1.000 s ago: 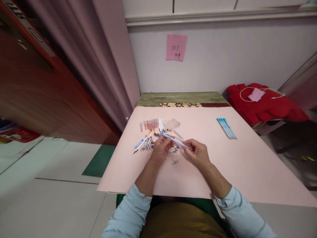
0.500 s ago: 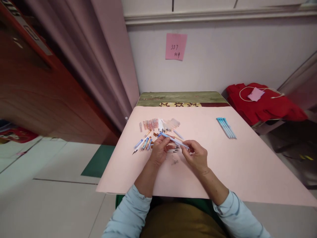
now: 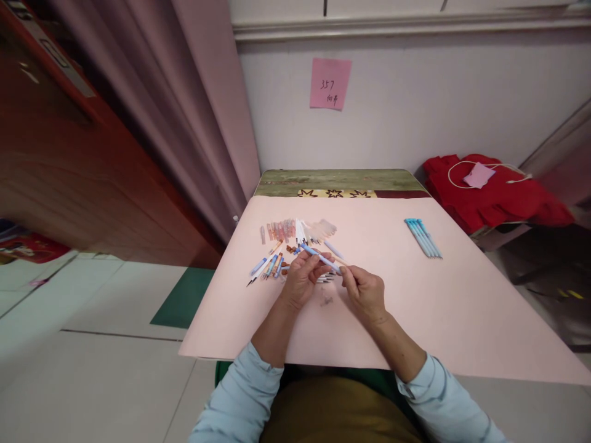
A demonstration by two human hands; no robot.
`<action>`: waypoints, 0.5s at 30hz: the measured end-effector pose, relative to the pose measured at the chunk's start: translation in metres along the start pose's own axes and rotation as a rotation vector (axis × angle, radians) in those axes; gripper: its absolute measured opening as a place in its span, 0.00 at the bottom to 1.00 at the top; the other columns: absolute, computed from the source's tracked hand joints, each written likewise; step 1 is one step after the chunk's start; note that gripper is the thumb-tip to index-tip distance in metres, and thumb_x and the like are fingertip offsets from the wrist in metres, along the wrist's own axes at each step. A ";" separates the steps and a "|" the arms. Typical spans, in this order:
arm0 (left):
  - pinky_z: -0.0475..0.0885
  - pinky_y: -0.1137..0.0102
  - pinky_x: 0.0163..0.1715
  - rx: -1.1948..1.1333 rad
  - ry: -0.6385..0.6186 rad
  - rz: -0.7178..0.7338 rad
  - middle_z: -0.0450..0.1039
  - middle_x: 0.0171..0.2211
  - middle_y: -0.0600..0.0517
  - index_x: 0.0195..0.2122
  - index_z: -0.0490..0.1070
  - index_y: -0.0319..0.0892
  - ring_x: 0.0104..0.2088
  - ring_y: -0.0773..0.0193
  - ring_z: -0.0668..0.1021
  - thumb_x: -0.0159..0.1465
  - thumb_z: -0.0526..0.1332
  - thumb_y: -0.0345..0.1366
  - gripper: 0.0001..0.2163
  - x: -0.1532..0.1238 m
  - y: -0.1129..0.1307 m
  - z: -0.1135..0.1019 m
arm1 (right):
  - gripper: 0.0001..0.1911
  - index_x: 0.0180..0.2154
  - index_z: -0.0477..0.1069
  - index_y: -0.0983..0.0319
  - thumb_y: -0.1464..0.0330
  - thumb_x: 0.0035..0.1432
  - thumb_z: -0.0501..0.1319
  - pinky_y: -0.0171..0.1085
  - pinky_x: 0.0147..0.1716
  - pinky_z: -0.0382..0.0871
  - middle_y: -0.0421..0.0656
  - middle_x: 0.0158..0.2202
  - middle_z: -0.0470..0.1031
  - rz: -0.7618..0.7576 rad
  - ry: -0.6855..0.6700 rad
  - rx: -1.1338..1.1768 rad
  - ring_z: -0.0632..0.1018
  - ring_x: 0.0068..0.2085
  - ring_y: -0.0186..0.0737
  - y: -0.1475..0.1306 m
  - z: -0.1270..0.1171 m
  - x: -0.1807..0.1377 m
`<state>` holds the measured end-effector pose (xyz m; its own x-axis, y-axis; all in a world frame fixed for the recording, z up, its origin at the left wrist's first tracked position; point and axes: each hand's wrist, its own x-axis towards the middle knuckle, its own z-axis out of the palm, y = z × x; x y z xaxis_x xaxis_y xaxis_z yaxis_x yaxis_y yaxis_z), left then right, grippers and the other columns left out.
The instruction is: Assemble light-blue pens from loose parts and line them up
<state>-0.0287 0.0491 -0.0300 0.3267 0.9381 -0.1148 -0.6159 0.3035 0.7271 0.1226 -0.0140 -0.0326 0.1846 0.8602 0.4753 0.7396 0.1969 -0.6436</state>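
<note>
Both hands hold one light blue pen (image 3: 322, 257) just above the pink table cover (image 3: 415, 295). My left hand (image 3: 302, 280) grips the pen's upper left end with closed fingers. My right hand (image 3: 364, 290) pinches its lower right end. Under and behind the hands lies a scatter of pen parts (image 3: 281, 249): blue barrels, orange-brown pieces, white refills and clear caps. A small clear piece (image 3: 327, 301) lies on the cover between my wrists.
A neat group of several blue pens (image 3: 422, 237) lies at the cover's far right. Behind the cover is a green patterned tabletop (image 3: 339, 183). Red fabric (image 3: 494, 194) with a pink card sits at right, a curtain and wooden door at left.
My right hand has slid left along the pen toward my left hand, so the hands are closer together. The pen stays held by both.
</note>
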 end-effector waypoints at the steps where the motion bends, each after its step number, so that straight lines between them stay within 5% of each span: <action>1: 0.78 0.73 0.37 -0.002 0.005 0.008 0.79 0.38 0.44 0.38 0.71 0.36 0.39 0.62 0.82 0.58 0.68 0.34 0.10 0.000 0.000 0.000 | 0.18 0.30 0.76 0.59 0.59 0.66 0.53 0.31 0.26 0.62 0.40 0.23 0.76 0.011 -0.010 0.013 0.74 0.24 0.33 0.000 0.000 0.000; 5: 0.78 0.73 0.39 -0.025 0.057 0.023 0.79 0.38 0.45 0.37 0.71 0.36 0.39 0.62 0.82 0.58 0.68 0.33 0.09 0.001 0.000 -0.001 | 0.17 0.46 0.70 0.59 0.57 0.59 0.61 0.31 0.27 0.65 0.36 0.24 0.73 0.058 -0.033 0.112 0.72 0.23 0.33 -0.002 0.002 -0.002; 10: 0.78 0.73 0.37 -0.001 0.062 0.012 0.80 0.37 0.44 0.38 0.71 0.36 0.38 0.62 0.82 0.57 0.69 0.33 0.10 0.002 0.000 -0.001 | 0.10 0.35 0.69 0.59 0.59 0.58 0.61 0.30 0.25 0.64 0.36 0.24 0.73 0.096 -0.025 0.146 0.70 0.22 0.31 -0.001 0.003 -0.003; 15: 0.78 0.73 0.37 0.017 0.041 0.000 0.80 0.38 0.43 0.38 0.72 0.35 0.40 0.60 0.82 0.57 0.69 0.34 0.11 0.001 -0.001 -0.002 | 0.14 0.32 0.72 0.58 0.57 0.63 0.56 0.30 0.25 0.63 0.38 0.22 0.74 0.130 -0.091 0.147 0.72 0.22 0.32 -0.002 -0.002 -0.002</action>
<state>-0.0295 0.0503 -0.0322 0.2972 0.9442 -0.1422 -0.6037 0.3012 0.7381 0.1220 -0.0171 -0.0316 0.2080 0.9205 0.3309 0.6100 0.1424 -0.7795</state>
